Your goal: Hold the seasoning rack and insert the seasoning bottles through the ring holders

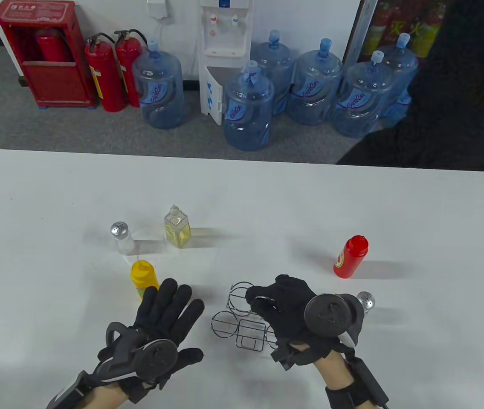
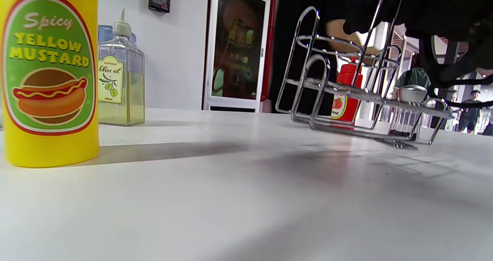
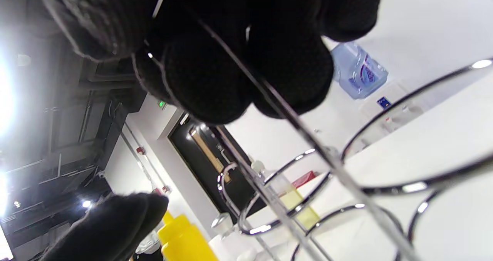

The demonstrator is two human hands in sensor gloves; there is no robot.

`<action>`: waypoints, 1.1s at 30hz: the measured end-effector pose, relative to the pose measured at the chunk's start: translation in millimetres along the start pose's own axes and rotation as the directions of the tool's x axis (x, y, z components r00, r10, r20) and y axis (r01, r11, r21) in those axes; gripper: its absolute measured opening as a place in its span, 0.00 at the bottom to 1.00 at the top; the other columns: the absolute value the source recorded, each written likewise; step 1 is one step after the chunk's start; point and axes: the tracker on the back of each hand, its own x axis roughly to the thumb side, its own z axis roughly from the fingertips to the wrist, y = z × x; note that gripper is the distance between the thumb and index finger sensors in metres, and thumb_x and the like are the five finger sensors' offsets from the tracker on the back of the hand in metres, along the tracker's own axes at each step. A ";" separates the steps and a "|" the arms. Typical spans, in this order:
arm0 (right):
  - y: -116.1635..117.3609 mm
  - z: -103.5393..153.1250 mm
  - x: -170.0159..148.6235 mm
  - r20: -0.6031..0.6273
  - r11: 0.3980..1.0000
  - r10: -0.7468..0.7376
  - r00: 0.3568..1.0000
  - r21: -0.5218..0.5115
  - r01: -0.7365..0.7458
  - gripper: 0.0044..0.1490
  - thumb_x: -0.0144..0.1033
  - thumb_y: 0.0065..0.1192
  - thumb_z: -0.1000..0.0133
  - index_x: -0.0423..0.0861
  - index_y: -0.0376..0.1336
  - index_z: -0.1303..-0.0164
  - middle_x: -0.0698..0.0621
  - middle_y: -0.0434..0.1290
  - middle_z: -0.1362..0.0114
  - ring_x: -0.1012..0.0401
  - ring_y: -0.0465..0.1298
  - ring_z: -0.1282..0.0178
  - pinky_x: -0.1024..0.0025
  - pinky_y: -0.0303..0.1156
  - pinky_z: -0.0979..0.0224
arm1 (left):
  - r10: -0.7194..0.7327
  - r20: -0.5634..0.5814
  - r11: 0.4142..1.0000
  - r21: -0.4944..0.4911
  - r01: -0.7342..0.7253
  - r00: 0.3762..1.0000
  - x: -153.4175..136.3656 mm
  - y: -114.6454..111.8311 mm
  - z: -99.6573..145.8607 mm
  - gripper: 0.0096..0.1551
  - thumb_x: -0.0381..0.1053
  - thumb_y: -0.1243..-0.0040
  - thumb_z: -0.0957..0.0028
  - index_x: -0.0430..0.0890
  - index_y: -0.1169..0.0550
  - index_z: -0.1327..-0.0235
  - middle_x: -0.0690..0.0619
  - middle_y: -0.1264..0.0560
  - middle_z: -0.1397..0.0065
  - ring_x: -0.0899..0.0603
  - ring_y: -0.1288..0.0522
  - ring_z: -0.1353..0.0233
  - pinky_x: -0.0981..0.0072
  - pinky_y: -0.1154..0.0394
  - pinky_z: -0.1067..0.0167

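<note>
Chrome wire seasoning rack (image 1: 246, 319) sits tilted near the table's front edge, our right hand (image 1: 293, 306) gripping its thin handle wires and hiding part of it. Our left hand (image 1: 163, 315) lies flat, fingers spread, beside it, covering the yellow plastic mustard bottle's (image 1: 143, 275) base. Farther off stands a glossy red ketchup bottle (image 1: 351, 257).

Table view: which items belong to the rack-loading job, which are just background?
Job:
- wire rack, gripped by right hand
- mustard bottle
- olive oil bottle
- ketchup bottle
- two shakers
- left hand, fingers spread, holding nothing

Background:
- water jugs
- fire extinguishers
- water dispenser
</note>
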 end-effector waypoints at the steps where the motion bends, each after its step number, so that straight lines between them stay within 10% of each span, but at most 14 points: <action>1: 0.9 0.5 -1.1 -0.005 1.000 0.002 1.000 0.001 -0.002 0.28 0.56 0.62 0.56 0.56 0.78 0.52 0.55 0.85 0.52 0.56 0.84 0.48 0.49 0.65 0.25 | 0.000 0.000 1.000 0.001 0.000 1.000 -0.1 0.1 0.0 0.54 0.76 0.52 0.60 0.62 0.59 0.27 0.54 0.64 0.19 0.37 0.70 0.16 0.35 0.66 0.24; 10: 0.7 5.1 -1.3 -0.008 1.000 -0.015 1.000 -0.019 0.014 0.28 0.56 0.64 0.56 0.56 0.78 0.53 0.55 0.85 0.53 0.56 0.84 0.49 0.49 0.65 0.25 | 0.014 0.001 0.995 0.095 -0.014 1.000 -3.1 23.3 3.0 0.53 0.76 0.52 0.59 0.63 0.59 0.27 0.55 0.64 0.18 0.38 0.70 0.15 0.36 0.67 0.23; 17: -3.3 6.1 1.3 0.005 0.998 -0.045 0.999 -0.035 0.045 0.27 0.56 0.67 0.58 0.56 0.79 0.54 0.56 0.86 0.54 0.57 0.85 0.49 0.48 0.66 0.26 | -0.003 -0.216 0.976 0.212 0.050 0.976 -52.7 71.8 -21.6 0.53 0.76 0.52 0.59 0.64 0.61 0.28 0.58 0.59 0.17 0.39 0.65 0.12 0.37 0.62 0.21; 33: -1.5 4.7 -2.8 0.020 0.995 -0.104 0.994 0.000 0.104 0.27 0.55 0.67 0.57 0.57 0.79 0.53 0.56 0.85 0.52 0.57 0.83 0.47 0.48 0.64 0.24 | 0.520 -0.428 0.853 0.233 -0.466 0.739 -124.9 -8.3 -32.5 0.43 0.70 0.50 0.55 0.60 0.53 0.32 0.63 0.44 0.26 0.47 0.31 0.22 0.47 0.35 0.25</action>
